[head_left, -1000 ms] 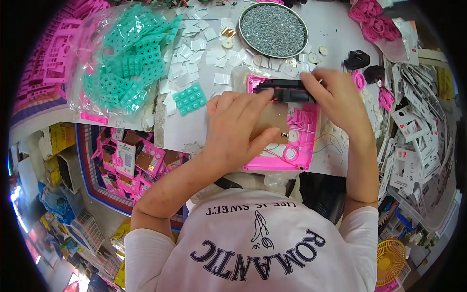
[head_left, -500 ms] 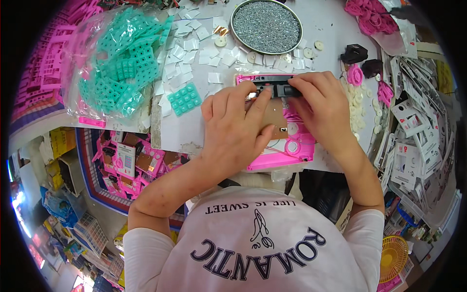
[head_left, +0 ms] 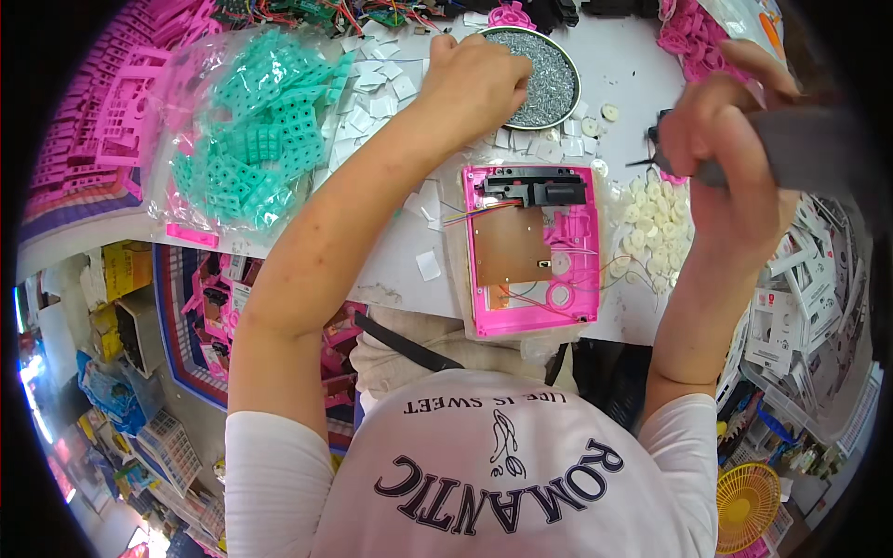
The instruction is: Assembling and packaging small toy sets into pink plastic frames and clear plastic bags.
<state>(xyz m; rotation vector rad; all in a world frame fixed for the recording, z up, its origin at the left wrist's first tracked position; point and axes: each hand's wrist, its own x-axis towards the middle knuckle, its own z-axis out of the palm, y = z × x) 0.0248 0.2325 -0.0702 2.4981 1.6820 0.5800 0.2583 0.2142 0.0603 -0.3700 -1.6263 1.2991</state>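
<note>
I find the pink casing (head_left: 535,323) lying open side up on the white table (head_left: 395,268), its near side at the front edge; it contains a brown board (head_left: 510,246), a black module (head_left: 558,192) and thin wires. Beyond it stands a round dish (head_left: 578,88) filled with small metal screws (head_left: 547,84); my left hand (head_left: 473,79) is over its left side, fingers bent downward, whether pinching I cannot tell. My right hand (head_left: 730,139), blurred, has its fingers wrapped round a gray tool (head_left: 809,149), raised right of the casing. Cream discs (head_left: 654,223) lie heaped beside the casing. Leftward, a clear bag (head_left: 166,186) contains teal keypads (head_left: 256,139); below table level, a striped bin (head_left: 177,344) holds pink parts (head_left: 219,321). Bare tabletop shows between casing and left forearm.
</note>
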